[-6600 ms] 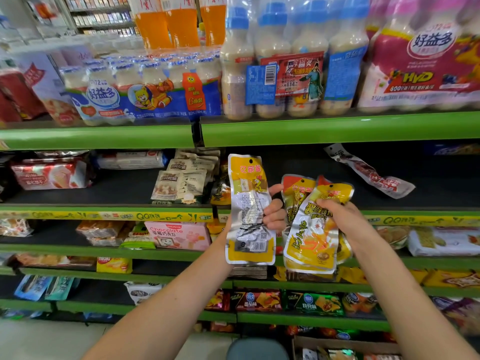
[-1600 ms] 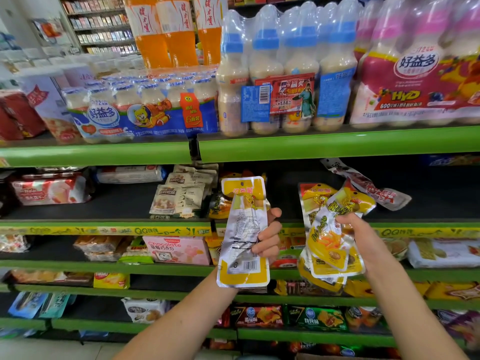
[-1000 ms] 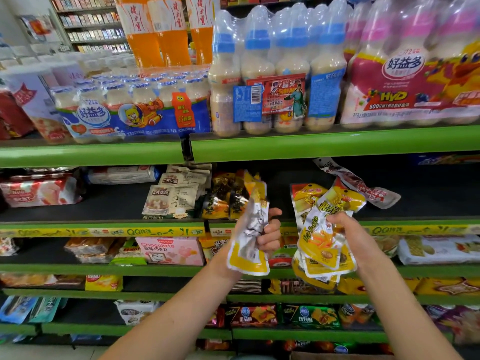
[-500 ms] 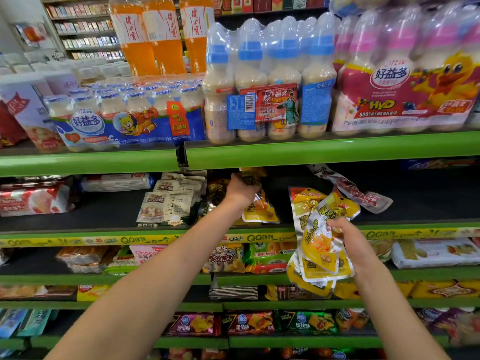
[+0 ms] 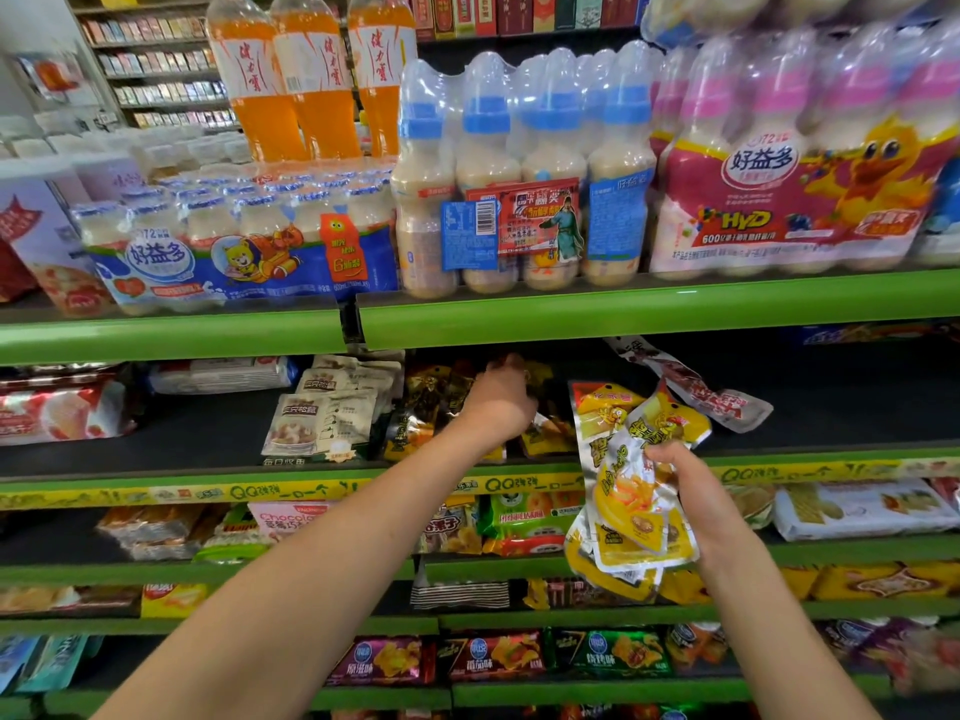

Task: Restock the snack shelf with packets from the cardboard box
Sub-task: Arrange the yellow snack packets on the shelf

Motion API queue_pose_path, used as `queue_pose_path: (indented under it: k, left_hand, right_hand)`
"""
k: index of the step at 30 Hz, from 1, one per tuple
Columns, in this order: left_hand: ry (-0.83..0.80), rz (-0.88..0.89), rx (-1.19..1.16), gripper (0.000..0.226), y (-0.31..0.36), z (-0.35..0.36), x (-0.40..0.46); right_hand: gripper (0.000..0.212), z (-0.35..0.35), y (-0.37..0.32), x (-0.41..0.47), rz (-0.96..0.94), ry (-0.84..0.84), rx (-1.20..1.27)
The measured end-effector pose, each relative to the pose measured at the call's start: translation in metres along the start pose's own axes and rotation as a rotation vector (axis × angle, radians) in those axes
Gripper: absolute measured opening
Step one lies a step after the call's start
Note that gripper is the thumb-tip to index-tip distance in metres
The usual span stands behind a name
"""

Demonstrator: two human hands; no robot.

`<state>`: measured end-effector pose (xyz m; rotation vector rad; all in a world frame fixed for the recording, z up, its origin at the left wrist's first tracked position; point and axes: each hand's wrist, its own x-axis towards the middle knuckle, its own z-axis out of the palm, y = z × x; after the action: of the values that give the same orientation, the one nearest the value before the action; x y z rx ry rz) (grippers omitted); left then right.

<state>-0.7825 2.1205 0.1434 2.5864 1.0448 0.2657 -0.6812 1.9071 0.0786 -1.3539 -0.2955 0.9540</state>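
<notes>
My left hand (image 5: 500, 400) reaches deep into the snack shelf (image 5: 171, 493), over a row of dark and yellow packets. Its fingers curl round the top of a yellow packet (image 5: 548, 433) that leans on the shelf floor; the fingertips are lost in shadow. In front of the shelf edge, my right hand (image 5: 691, 491) grips a bunch of yellow-and-silver packets (image 5: 631, 491) that hang down fanned out. The cardboard box is out of view.
Beige nut packets (image 5: 324, 420) lie left of my left hand, and a red-and-white packet (image 5: 696, 389) lies to the right on bare black shelf floor. Wrapped drink bottles (image 5: 519, 174) fill the green shelf above. Lower shelves hold more snacks.
My left hand carried its yellow packet from in front of the shelf into it and has pushed in deeper. The right hand kept its bunch nearly still.
</notes>
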Motion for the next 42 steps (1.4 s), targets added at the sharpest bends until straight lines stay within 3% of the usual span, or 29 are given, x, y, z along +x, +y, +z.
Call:
queue_pose_path:
  k: [3,7,11,18,27,29,31,34,37,40,42]
  left_hand:
    - [0.024,0.087,0.141,0.053,-0.007,0.005,-0.002]
    - [-0.206,0.096,0.240,0.062,-0.016,0.027,0.000]
    - [-0.274,0.122,0.229,0.062,-0.027,0.034,0.007]
    - [-0.244,0.160,0.185,0.067,-0.038,0.041,0.007]
    - [-0.197,0.069,0.144,0.056,-0.031,0.029,-0.014]
    - [-0.028,0.102,0.063,0.047,-0.022,0.022,-0.029]
    - [0.117,0.163,-0.172,0.036,-0.011,0.014,-0.048]
    - [-0.080,0.142,-0.578,0.028,0.012,0.001,-0.078]
    - [-0.212,0.137,-0.603,0.038,0.027,0.001,-0.088]
    - [-0.195,0.107,-0.672,0.045,0.027,0.005,-0.090]
    - [-0.203,0.116,-0.687,0.042,0.024,0.007,-0.094]
  right_hand:
    - [0.031,-0.001,0.002,0.002,0.005,0.019,-0.029]
    - [0.035,-0.001,0.004,0.003,-0.008,0.027,-0.038]
    - [0.019,0.000,0.002,0.004,-0.004,-0.014,0.063]
    - [0.026,0.001,0.003,0.005,-0.020,-0.015,0.012]
    - [0.027,0.002,0.001,0.003,0.029,0.002,-0.006]
    - [0.031,0.002,0.000,0.000,0.030,0.008,-0.038]
    - [0.034,0.004,-0.002,-0.003,0.014,-0.001,-0.053]
    - [0.037,0.011,-0.005,-0.005,0.000,-0.022,-0.005]
    - [0.036,0.024,-0.009,-0.011,-0.050,-0.061,0.064]
    - [0.065,0.034,-0.012,-0.014,-0.107,-0.014,-0.021]
    - [0.069,0.033,-0.012,-0.014,-0.127,-0.031,-0.034]
